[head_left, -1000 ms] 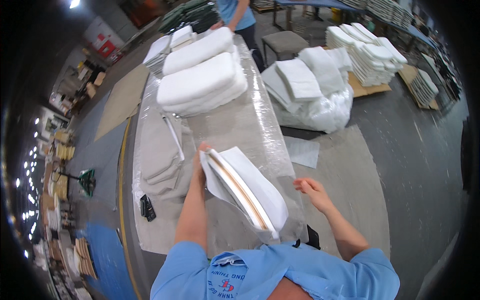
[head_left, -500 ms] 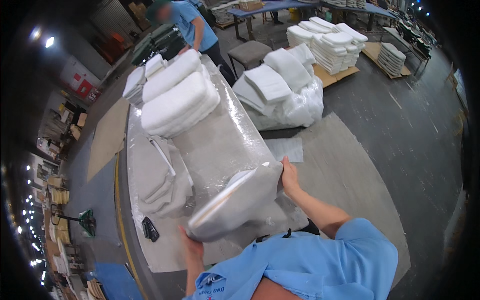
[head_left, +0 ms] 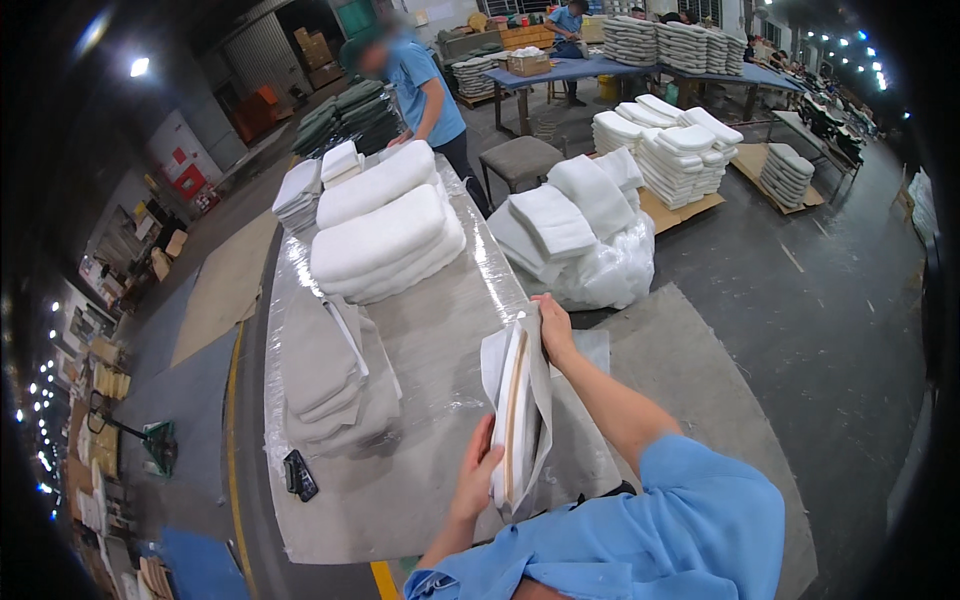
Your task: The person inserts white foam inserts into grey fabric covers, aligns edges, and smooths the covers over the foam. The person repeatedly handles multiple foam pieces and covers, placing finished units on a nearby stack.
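A cushion in a grey fabric cover [head_left: 541, 400] stands on its edge before me, with white padding and a tan strip [head_left: 515, 410] along its open side. My right hand [head_left: 553, 325] grips its far upper end. At the near left side, my left hand [head_left: 478, 478] holds the white edge, fingers curled against it. Left of the cushion lies a stack of grey fabric covers [head_left: 320, 375] on the plastic-covered table [head_left: 430, 330]. Thick white pads [head_left: 385, 235] are piled at the table's far end.
A small black object [head_left: 298, 475] lies near the table's left edge. Beyond the right edge are a bundle of white pads [head_left: 580, 220] in plastic, a stool [head_left: 522, 157] and stacked white cushions [head_left: 680, 155]. A co-worker in a blue shirt [head_left: 425, 90] stands at the far end.
The cushion has turned from lying slantwise to standing lengthwise, its open side now facing left. My left hand has moved right and up with it; the right hand has shifted slightly left.
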